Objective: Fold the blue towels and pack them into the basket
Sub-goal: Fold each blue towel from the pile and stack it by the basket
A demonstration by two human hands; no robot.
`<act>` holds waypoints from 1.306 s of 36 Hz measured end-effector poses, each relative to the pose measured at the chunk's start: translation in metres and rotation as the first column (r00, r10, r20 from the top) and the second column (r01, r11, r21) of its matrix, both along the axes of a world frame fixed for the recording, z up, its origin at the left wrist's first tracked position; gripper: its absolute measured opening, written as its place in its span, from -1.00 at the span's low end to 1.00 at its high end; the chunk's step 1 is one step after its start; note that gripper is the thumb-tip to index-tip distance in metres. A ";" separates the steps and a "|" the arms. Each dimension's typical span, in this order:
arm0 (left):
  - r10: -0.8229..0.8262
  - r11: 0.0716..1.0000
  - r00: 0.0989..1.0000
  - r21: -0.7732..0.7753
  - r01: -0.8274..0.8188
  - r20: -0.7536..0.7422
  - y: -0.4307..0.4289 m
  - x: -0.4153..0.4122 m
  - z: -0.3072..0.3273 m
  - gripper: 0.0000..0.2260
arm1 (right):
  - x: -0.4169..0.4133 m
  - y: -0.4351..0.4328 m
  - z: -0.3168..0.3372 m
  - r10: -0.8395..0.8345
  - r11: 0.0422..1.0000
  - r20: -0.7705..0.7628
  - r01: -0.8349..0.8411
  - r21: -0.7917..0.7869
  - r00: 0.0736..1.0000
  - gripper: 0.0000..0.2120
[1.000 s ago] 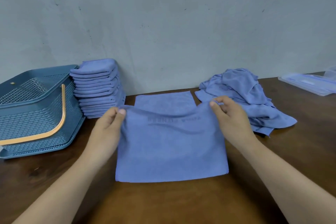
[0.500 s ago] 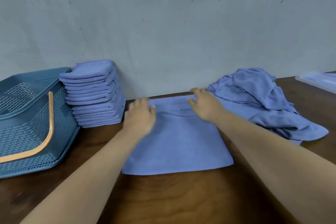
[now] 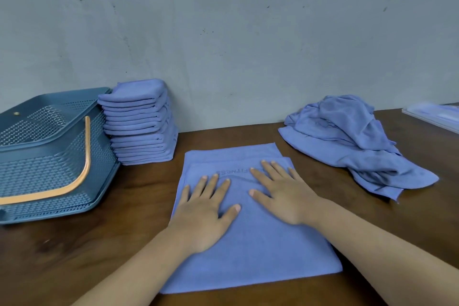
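Note:
A blue towel lies folded in half on the brown table, its two far edges nearly aligned. My left hand rests flat on its left half, fingers spread. My right hand lies flat on the right half, fingers apart, beside embossed lettering. Neither hand grips anything. A tall stack of folded blue towels stands against the wall at the left. Beside it sits the blue mesh basket, its orange handle hanging down its near side. A heap of unfolded blue towels lies at the right.
A grey wall runs close behind the table. A clear plastic lid or tray sits at the far right edge. Bare brown table shows in front of the basket and between the flat towel and the heap.
My hands carried the towel's near edge over to the far edge, let it go, and now have slid back toward me, pressing flat on the folded towel.

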State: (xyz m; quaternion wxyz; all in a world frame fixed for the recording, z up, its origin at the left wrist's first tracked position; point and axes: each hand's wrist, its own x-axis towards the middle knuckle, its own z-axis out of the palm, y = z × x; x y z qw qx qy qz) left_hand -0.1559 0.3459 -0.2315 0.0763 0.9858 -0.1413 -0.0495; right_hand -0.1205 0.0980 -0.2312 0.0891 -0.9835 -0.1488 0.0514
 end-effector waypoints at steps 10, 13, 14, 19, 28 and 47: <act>0.027 1.000 1.000 -0.008 -0.027 -0.011 -0.008 -0.073 0.003 -0.32 | -0.070 0.002 0.001 0.008 0.999 -0.003 -0.008 -0.049 1.000 -0.31; 0.004 1.000 1.000 0.005 -0.004 0.008 -0.005 -0.075 0.011 -0.32 | -0.074 0.000 0.004 0.022 0.998 0.010 -0.021 -0.065 1.000 -0.30; -0.008 1.000 0.999 0.005 0.008 0.040 -0.003 -0.070 0.016 -0.33 | -0.072 0.000 0.008 0.032 0.997 0.030 -0.030 -0.070 0.999 -0.31; -0.025 0.989 0.981 -0.137 0.052 0.195 0.005 -0.005 0.028 -0.39 | -0.032 0.007 0.024 0.121 0.991 0.080 -0.125 0.043 0.989 -0.34; -0.037 0.997 0.997 -0.071 0.032 -0.075 0.049 0.053 0.008 -0.33 | 0.023 -0.031 0.011 0.077 0.995 -0.057 -0.073 0.068 0.995 -0.35; 0.050 0.885 0.966 -0.460 0.076 0.255 0.082 0.067 0.005 -0.83 | 0.033 -0.078 0.031 -0.175 0.965 0.132 0.143 0.221 0.976 -0.81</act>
